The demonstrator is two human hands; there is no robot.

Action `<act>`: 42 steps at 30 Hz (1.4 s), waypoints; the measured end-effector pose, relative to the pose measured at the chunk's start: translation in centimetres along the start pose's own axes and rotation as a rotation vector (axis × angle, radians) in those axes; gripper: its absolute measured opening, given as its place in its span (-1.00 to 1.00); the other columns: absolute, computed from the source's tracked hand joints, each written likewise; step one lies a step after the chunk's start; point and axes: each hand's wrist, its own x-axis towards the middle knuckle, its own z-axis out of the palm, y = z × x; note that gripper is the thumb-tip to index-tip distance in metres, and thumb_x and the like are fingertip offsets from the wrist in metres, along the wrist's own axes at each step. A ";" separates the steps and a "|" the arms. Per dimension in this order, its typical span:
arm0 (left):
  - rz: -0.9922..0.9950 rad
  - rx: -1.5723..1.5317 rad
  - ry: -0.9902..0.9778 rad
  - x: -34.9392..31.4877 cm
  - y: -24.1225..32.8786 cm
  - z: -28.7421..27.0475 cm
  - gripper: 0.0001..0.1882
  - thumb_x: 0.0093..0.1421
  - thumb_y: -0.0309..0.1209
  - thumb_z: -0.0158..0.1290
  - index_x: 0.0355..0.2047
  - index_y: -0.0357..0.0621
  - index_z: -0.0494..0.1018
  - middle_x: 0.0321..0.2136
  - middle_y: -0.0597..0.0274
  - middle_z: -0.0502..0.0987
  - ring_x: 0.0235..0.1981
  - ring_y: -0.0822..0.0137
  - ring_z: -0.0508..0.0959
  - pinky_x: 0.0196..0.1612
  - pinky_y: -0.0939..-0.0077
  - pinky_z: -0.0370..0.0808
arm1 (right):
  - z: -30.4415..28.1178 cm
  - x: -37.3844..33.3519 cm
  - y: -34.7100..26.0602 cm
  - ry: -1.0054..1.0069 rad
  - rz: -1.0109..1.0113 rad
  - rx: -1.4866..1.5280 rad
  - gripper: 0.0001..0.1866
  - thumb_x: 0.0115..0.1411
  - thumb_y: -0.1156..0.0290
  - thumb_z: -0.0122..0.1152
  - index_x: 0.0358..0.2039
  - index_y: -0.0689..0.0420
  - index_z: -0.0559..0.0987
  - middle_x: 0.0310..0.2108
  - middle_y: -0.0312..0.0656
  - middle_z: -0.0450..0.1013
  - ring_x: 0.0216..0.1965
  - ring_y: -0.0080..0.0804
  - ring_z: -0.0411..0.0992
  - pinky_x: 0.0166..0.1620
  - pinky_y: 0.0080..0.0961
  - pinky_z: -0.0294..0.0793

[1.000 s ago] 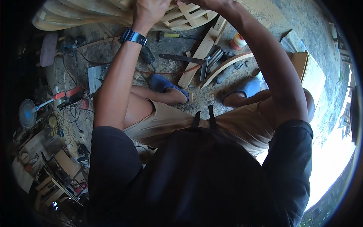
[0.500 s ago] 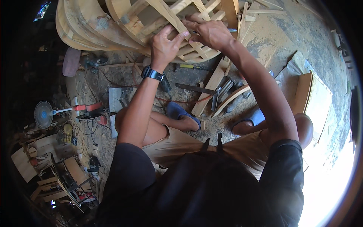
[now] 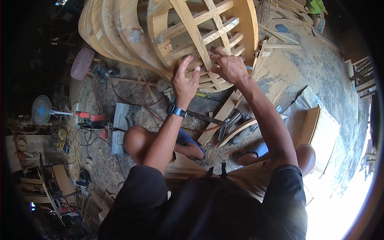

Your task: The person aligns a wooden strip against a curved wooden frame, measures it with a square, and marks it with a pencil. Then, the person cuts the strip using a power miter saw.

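Note:
A curved wooden frame with crossing slats fills the top of the view. My left hand (image 3: 185,86) is beside its long diagonal wooden slat (image 3: 191,30), fingers and thumb spread apart, holding nothing. My right hand (image 3: 231,70) is at the lower part of the lattice, its bent fingers and thumb closed on a slat near a crossing. Part of its grip is hidden by the hand itself. Left of the lattice, broad curved wooden ribs (image 3: 124,36) stand side by side.
Below the frame lie a wooden board (image 3: 219,116), a curved wooden strip (image 3: 248,127) and a dark flat blade-like tool (image 3: 206,117). A fan (image 3: 41,110) and cables are at left. A pale box-like piece (image 3: 320,134) stands at right; wood scraps lie beyond.
My left hand has come off the diagonal slat and its fingers have spread. My right hand remains at the lattice. The view has tilted up, so the frame sits lower in the picture.

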 end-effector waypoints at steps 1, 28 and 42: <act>-0.024 -0.013 0.006 -2.6 0.0 0.5 -0.56 0.25 -0.46 0.22 0.11 -0.30 0.43 -0.05 -0.02 0.64 -0.03 0.19 0.64 0.04 0.34 0.52 | 0.3 -0.2 0.4 0.028 0.020 -0.008 -0.36 0.16 0.10 0.37 0.26 -0.15 0.48 0.32 -0.32 0.33 0.02 -0.09 0.56 0.07 -0.14 0.54; -0.740 0.494 -0.726 -34.0 -6.3 12.9 -0.42 0.08 -0.28 0.29 0.05 -0.24 0.37 0.02 -0.09 0.49 0.03 -0.01 0.56 0.06 0.12 0.55 | 0.3 0.9 -1.3 0.055 0.033 0.005 -0.48 0.15 0.13 0.38 0.13 -0.08 0.59 0.30 -0.39 0.36 -0.01 -0.05 0.57 0.07 -0.08 0.53; -1.103 -0.141 -0.479 -31.9 -10.9 12.4 -0.64 0.13 -0.32 0.18 -0.15 -0.35 0.46 -0.27 -0.09 0.59 -0.19 0.09 0.62 -0.06 0.25 0.52 | -0.1 1.3 -1.4 0.001 0.028 0.012 -0.37 0.18 0.11 0.36 0.27 -0.14 0.47 0.33 -0.37 0.31 0.04 -0.08 0.55 0.08 -0.09 0.52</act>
